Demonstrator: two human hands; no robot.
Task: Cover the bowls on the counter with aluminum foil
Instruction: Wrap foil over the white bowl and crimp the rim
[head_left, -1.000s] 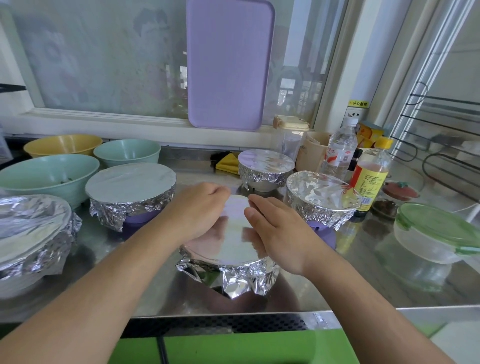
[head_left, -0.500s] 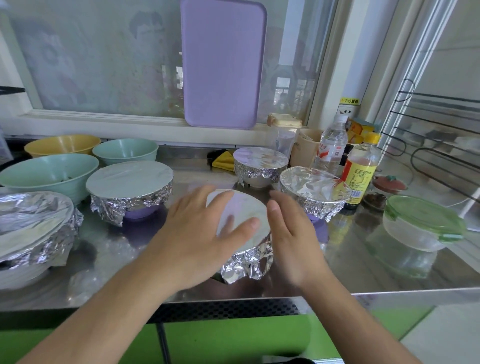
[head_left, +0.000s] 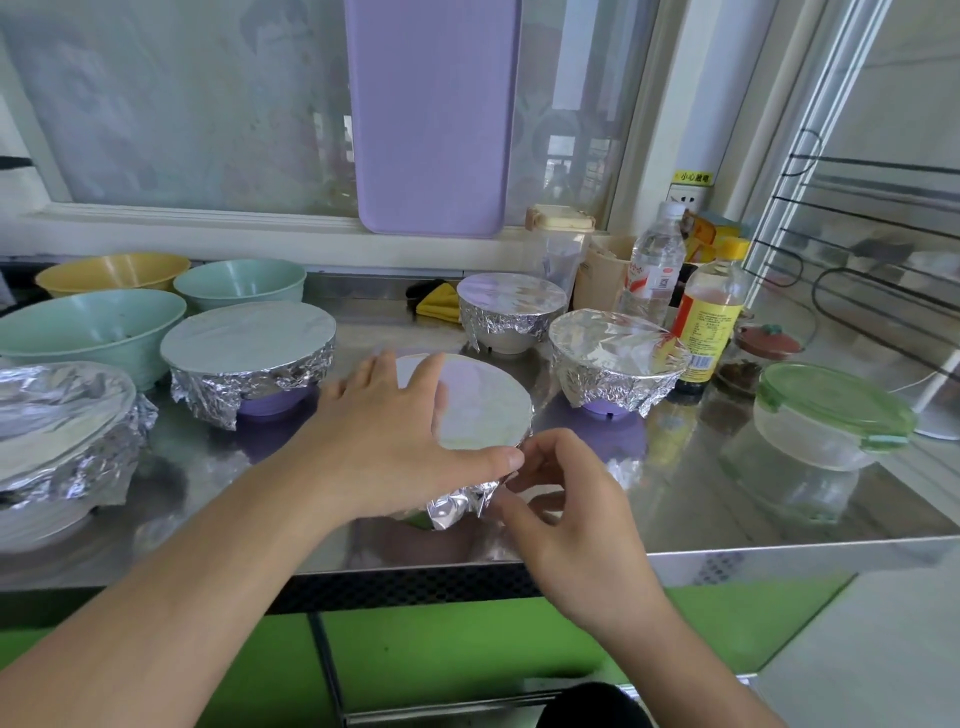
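1. The round bowl under a smooth sheet of aluminium foil (head_left: 467, 405) stands near the front edge of the shiny steel worktop (head_left: 727, 499), in the middle of the view, with four other foil-wrapped bowls behind it and to its left.
2. The left hand (head_left: 395, 441) lies flat over the left half of the foil top, its fingers (head_left: 374, 371) straight and spread toward the window and its thumb stretched along the near rim; it presses down and grips nothing.
3. The right hand (head_left: 561, 488) sits just beside the bowl's near-right edge, its fingers (head_left: 540, 449) curled in toward the crumpled foil skirt (head_left: 462, 501). They look to be pinching or tucking that skirt, though the exact contact is hard to tell.
4. From the right hand's fingers, the loose foil lies to the left and slightly below, hanging down the bowl's side; the bowl is round, so no long axis governs the move.
5. The right hand is the nearer one to the untucked flap, so crimping it under the rim seems to fall to that hand while the left steadies the top.
6. Three bowls at the far left, a large mint-green bowl (head_left: 88, 332), a smaller mint-green bowl (head_left: 244, 283) and a yellow bowl (head_left: 111, 270), stand uncovered, so the task looks partly done.
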